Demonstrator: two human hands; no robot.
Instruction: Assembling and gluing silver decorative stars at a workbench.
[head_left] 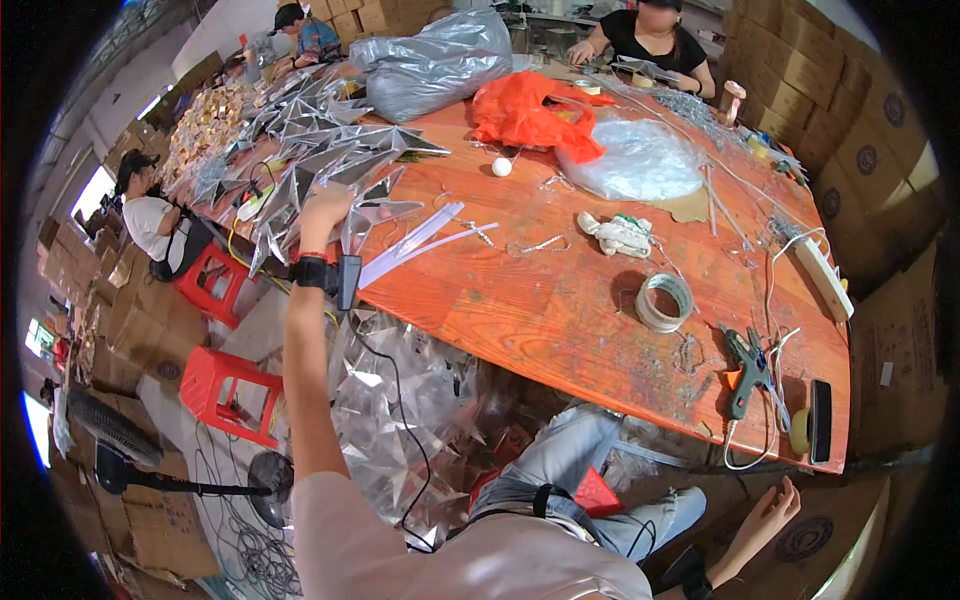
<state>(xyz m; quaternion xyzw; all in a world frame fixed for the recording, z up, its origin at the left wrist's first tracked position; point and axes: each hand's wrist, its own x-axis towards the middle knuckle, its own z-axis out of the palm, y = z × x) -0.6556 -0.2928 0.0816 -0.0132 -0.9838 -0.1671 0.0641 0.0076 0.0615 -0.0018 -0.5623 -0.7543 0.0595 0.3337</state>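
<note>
At the left of the table, my left hand point(325, 205) reaches into a heap of shiny silver star decorations point(320, 150). Its fingers are closed on the edge of one silver star point(372, 208); the fingertips are partly hidden. White plastic strips point(410, 243) lie just right of that wrist. My right hand point(770, 515) hangs low, off the table's near right corner, holding nothing, its fingers apart and slightly bent. Nearest to it on the tabletop are a black phone-like slab point(820, 422) and a dark green glue gun point(745, 375).
The orange table point(500, 285) carries a tape roll point(664, 302), white gloves point(615, 233), a white ball point(502, 167), plastic bags point(635, 155) and a power strip point(822, 277). More silver stars point(400, 410) are heaped below its edge. Red stools point(232, 395) stand left; co-workers point(655, 45) sit around.
</note>
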